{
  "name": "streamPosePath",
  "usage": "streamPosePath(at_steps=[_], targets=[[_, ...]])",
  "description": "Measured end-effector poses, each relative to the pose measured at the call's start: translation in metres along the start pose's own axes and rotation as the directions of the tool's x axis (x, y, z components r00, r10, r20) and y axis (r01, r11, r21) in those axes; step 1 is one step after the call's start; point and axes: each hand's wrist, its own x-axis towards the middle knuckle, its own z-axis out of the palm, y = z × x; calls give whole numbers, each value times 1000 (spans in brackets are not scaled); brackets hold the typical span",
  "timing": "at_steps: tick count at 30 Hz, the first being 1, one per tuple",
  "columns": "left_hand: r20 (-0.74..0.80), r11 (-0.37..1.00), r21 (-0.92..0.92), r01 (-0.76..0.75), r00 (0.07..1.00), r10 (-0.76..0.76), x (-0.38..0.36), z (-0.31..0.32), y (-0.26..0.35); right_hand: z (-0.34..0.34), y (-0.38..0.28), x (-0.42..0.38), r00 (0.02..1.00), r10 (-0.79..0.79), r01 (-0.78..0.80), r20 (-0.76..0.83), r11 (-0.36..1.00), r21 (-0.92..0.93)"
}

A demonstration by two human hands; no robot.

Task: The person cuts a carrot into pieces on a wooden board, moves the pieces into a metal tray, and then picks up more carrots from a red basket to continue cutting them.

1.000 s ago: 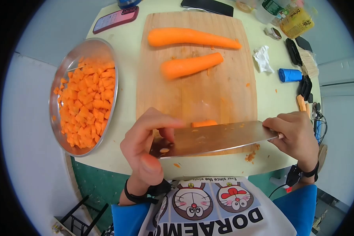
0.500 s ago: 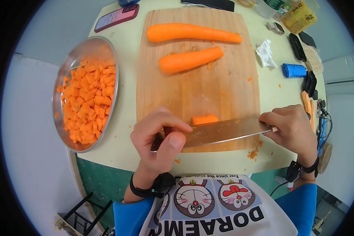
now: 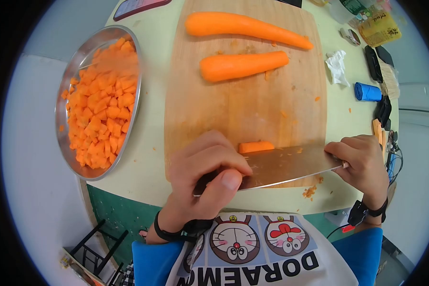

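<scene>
A wide-bladed knife lies across the near part of the wooden cutting board, its blade tilted and bright edge toward me. My left hand is closed round its left end, with thumb and index finger at the blade. At the right end, my right hand grips the knife, fingers curled. Just beyond the blade sits a short carrot piece. Two peeled carrots lie farther up the board, a long one and a shorter one.
On the left stands an oval metal tray of diced carrot. A phone is at the top left. Rightward are crumpled tissue, a blue roll, a yellow package and black items. Carrot scraps lie near the board.
The view has shifted, so the board's far end and the phone sit higher in the frame. Both hands still hold the knife, now slightly farther right and lower in view.
</scene>
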Motion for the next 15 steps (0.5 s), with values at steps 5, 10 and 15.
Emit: streamPosePath(at_steps=[5,10,15], targets=[[0,995,-21,98,995,-98,-1,2,3,-1,3,0,999,8,-9,37,1000,25],[44,993,-62,105,994,-103,2,-3,5,-3,3,1,996,23,-27,80,999,40],[52,995,-43,95,994,-93,3,-5,5,-3,3,3,996,29,-35,85,997,73]])
